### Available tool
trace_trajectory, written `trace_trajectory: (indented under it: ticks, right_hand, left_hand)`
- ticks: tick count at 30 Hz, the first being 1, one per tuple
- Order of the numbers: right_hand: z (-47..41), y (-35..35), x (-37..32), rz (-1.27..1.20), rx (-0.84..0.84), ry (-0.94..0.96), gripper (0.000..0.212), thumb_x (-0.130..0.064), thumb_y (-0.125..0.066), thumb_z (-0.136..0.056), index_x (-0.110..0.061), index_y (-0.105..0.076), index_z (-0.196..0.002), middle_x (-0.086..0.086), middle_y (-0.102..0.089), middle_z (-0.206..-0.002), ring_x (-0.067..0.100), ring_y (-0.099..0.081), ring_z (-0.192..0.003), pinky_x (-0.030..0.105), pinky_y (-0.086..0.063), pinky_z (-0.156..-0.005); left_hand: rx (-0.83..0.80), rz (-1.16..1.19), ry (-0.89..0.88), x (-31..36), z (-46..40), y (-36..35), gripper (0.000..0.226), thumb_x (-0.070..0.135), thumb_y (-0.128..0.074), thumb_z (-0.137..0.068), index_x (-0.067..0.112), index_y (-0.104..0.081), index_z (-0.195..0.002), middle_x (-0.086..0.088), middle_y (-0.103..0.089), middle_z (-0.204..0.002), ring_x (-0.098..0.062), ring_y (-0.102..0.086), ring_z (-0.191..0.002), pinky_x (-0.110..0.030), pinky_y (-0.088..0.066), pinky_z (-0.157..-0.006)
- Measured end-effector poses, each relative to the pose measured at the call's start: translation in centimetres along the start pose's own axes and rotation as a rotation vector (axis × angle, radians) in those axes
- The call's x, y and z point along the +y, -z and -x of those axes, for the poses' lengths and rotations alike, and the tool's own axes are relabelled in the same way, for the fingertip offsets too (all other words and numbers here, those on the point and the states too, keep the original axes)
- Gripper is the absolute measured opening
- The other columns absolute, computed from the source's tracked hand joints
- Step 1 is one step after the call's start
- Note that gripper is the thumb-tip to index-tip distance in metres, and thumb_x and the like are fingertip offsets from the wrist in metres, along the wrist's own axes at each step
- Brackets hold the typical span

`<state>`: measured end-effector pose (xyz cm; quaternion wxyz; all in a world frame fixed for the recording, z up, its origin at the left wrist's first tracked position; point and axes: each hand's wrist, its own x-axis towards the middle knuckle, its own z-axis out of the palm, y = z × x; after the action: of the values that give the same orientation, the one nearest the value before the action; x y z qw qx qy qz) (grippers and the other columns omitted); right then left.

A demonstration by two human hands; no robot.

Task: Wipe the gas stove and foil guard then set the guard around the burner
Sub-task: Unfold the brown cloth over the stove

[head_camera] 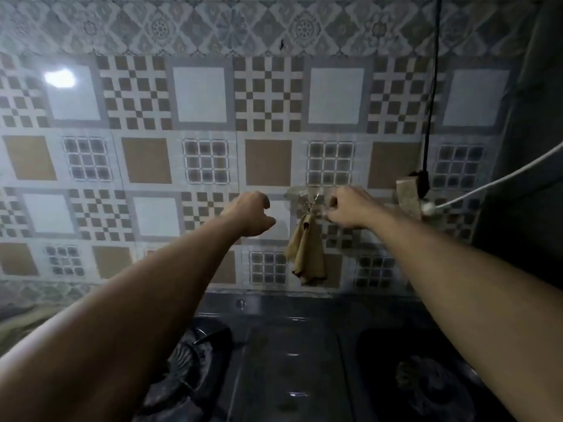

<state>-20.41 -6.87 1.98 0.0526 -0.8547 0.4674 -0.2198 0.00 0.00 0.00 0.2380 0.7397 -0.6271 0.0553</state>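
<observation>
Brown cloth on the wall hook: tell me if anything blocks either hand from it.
Nothing visible does. The brown cloth hangs freely above the stove; the right hand is at its hook, the left hand just beside.

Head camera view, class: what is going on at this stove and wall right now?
A person stands at a dark gas stove and reaches both arms up to the tiled wall. The right hand is at a hook where a tan cloth hangs; whether its fingers grip anything is blurred. The left hand hovers beside it, loosely curled and holding nothing. No wiping is under way.
</observation>
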Motion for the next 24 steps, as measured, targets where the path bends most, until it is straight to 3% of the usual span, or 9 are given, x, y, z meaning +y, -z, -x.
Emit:
trace_trajectory:
  ticks: [4,10,14,19,22,24]
  right_hand:
    - [-2.5,-4.1,2.9,-0.045,-0.105,-0.070,0.004,-0.021,-0.067,-0.084,-0.018,-0.068,-0.086,0.004,-0.066,-0.093,0.022,-0.063,-0.087,0.043,-0.056,-0.080]
    - [-5.2,-9.6,5.6,-0.152,-0.124,-0.099,0.006,-0.026,-0.064,-0.089,-0.020,-0.064,-0.090,0.002,-0.063,-0.090,0.019,-0.061,-0.082,0.037,-0.052,-0.074]
    - [-6.8,-12.1,6.5,-0.281,-0.103,-0.166,0.017,-0.025,-0.068,-0.085,-0.016,-0.066,-0.099,0.005,-0.065,-0.098,0.025,-0.061,-0.094,0.045,-0.053,-0.085]
    - [-7.8,-12.6,7.4,-0.374,-0.084,-0.185,0.008,-0.023,-0.067,-0.087,-0.015,-0.070,-0.084,0.004,-0.067,-0.085,0.023,-0.063,-0.086,0.043,-0.054,-0.084]
    - [-7.0,-11.4,7.8,-0.396,-0.024,-0.167,0.018,-0.022,-0.064,-0.089,-0.018,-0.069,-0.073,0.001,-0.066,-0.077,0.019,-0.062,-0.081,0.037,-0.052,-0.079]
    - [-6.3,-10.2,7.8,-0.426,0.001,-0.162,0.016,-0.020,-0.062,-0.089,-0.016,-0.071,-0.076,0.002,-0.066,-0.078,0.019,-0.061,-0.080,0.035,-0.050,-0.076]
  left_hand:
    - [-0.112,0.060,0.052,0.7,-1.7,-4.1,0.045,0.025,-0.065,-0.090,0.011,-0.056,-0.131,-0.008,-0.058,-0.133,-0.022,-0.056,-0.120,-0.035,-0.046,-0.102]
    - [-0.154,0.187,0.143,1.7,-4.3,-10.2,0.044,0.019,-0.067,-0.088,0.009,-0.055,-0.129,-0.009,-0.059,-0.129,-0.021,-0.057,-0.117,-0.029,-0.046,-0.092]
    - [-0.130,0.311,0.238,1.9,-5.8,-13.1,0.034,0.008,-0.066,-0.086,0.008,-0.060,-0.120,-0.007,-0.065,-0.114,-0.018,-0.060,-0.098,-0.025,-0.048,-0.077]
    - [-0.085,0.368,0.266,1.4,-6.4,-14.2,0.005,0.010,-0.064,-0.089,0.013,-0.068,-0.089,0.000,-0.066,-0.084,-0.014,-0.064,-0.081,-0.021,-0.050,-0.061]
    - [-0.081,0.436,0.265,0.6,-6.3,-12.4,0.008,0.012,-0.060,-0.091,0.012,-0.067,-0.088,-0.003,-0.067,-0.088,-0.014,-0.065,-0.085,-0.024,-0.053,-0.069]
    - [-0.087,0.483,0.266,0.0,-6.3,-10.3,0.011,0.011,-0.055,-0.094,0.009,-0.065,-0.090,-0.008,-0.065,-0.092,-0.018,-0.064,-0.087,-0.029,-0.054,-0.074]
